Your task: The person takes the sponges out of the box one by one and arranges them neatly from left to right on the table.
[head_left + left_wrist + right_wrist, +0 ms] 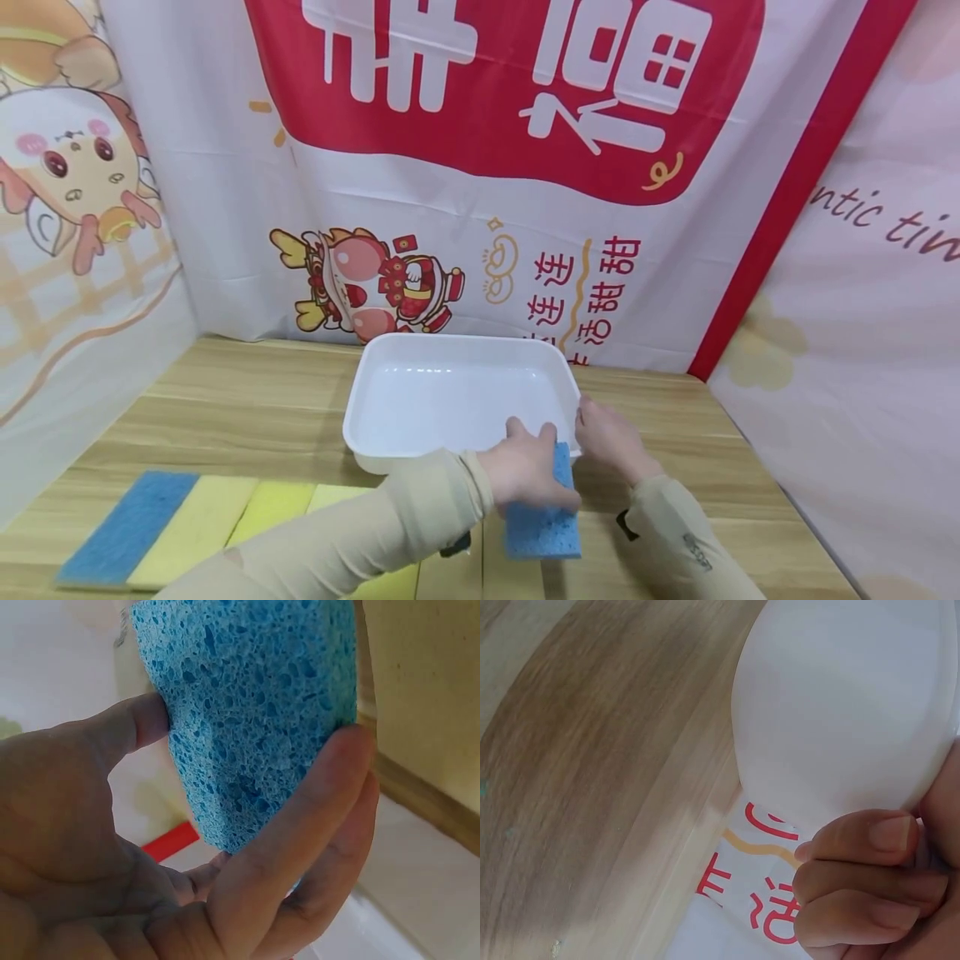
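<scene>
My left hand [527,471] pinches a blue sponge [543,535] just in front of the basin's near right corner. In the left wrist view the sponge [240,697] shows its porous face, with the thumb on one edge and the fingers on the opposite edge. At the basin's right side, my right hand [611,437] grips the rim of the white rectangular basin [465,396]. The right wrist view has its curled fingers [862,838] at the rim, against the smooth outer wall of the basin [840,697]. Nothing lies inside the visible part of the basin.
On the table's left front lies a row with a blue sponge [127,529] and several yellow ones [193,529], partly covered by my left sleeve [360,542]. Printed cloth [465,200] hangs behind the wooden table [285,400] and along both sides.
</scene>
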`<state>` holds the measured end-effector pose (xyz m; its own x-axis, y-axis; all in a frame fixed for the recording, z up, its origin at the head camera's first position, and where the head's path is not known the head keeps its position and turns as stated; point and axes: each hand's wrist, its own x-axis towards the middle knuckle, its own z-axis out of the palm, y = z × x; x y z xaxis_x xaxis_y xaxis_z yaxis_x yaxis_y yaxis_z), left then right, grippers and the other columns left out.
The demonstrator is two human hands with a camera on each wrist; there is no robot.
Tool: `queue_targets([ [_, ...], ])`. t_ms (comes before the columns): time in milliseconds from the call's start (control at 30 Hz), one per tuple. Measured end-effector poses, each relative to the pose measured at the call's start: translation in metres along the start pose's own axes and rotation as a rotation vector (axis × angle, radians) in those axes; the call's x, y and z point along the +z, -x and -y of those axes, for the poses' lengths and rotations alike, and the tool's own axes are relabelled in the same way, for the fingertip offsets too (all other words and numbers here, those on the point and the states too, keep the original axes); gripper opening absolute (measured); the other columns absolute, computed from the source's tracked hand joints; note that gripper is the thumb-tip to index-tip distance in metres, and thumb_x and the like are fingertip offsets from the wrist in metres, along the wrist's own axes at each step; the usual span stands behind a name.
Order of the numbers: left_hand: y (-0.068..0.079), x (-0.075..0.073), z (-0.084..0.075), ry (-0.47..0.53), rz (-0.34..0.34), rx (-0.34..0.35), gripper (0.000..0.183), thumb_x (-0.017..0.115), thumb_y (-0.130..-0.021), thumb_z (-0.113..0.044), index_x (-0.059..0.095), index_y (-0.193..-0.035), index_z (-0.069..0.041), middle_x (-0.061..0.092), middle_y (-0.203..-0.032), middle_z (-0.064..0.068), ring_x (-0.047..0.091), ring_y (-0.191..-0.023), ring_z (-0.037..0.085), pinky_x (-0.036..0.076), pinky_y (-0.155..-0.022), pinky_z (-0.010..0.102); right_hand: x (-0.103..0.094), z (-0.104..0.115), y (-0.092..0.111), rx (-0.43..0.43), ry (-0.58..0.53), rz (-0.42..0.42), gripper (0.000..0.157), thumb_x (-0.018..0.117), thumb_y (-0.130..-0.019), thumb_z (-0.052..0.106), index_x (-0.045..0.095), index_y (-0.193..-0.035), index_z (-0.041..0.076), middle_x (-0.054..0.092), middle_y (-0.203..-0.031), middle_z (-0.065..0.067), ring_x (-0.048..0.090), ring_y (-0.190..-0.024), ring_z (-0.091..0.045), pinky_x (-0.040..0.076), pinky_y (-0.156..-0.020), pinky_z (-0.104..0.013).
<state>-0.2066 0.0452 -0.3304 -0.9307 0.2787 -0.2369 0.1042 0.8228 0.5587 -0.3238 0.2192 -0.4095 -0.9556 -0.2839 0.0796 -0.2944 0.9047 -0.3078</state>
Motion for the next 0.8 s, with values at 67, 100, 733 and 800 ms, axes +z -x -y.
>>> queue_targets([
  [67, -0.003, 0.006, -0.004, -0.009, 0.019, -0.01, 0.093, 0.081, -0.075, -0.045, 0.034, -0.148, -0.013, 0.035, -0.124, 0.027, 0.058, -0.082, 0.033, 0.051, -0.039, 0.037, -0.001, 0.0, 0.0, -0.002, -0.004, -0.001, 0.033, 0.043, -0.101, 0.013, 0.056, -0.125, -0.006, 0.057, -0.077, -0.004, 0.053, -0.063, -0.018, 0.048, -0.054, -0.035],
  [100, -0.004, 0.009, -0.005, -0.013, 0.029, -0.011, 0.093, 0.081, -0.075, -0.046, 0.034, -0.149, -0.013, 0.035, -0.125, 0.027, 0.058, -0.082, 0.033, 0.051, -0.039, 0.037, -0.001, 0.0, 0.0, -0.008, 0.001, -0.005, 0.033, 0.043, -0.101, 0.013, 0.056, -0.125, -0.006, 0.058, -0.078, -0.005, 0.053, -0.064, -0.019, 0.049, -0.055, -0.036],
  [733, -0.023, 0.052, -0.014, -0.237, 0.104, 0.026, 0.088, 0.072, -0.079, -0.059, 0.041, -0.144, -0.009, 0.044, -0.128, 0.025, 0.056, -0.102, 0.032, 0.054, -0.077, 0.045, -0.003, -0.01, -0.002, -0.11, -0.026, 0.008, 0.037, 0.041, -0.104, 0.015, 0.053, -0.133, -0.002, 0.068, -0.096, -0.011, 0.063, -0.079, -0.02, 0.053, -0.068, -0.045],
  [800, -0.02, 0.051, -0.019, -0.25, 0.112, 0.012, 0.09, 0.073, -0.079, -0.059, 0.04, -0.146, -0.009, 0.041, -0.128, 0.029, 0.059, -0.101, 0.033, 0.055, -0.076, 0.048, -0.002, -0.012, -0.002, -0.112, -0.029, 0.003, 0.038, 0.041, -0.104, 0.015, 0.053, -0.135, -0.002, 0.068, -0.098, -0.012, 0.064, -0.081, -0.022, 0.053, -0.068, -0.045],
])
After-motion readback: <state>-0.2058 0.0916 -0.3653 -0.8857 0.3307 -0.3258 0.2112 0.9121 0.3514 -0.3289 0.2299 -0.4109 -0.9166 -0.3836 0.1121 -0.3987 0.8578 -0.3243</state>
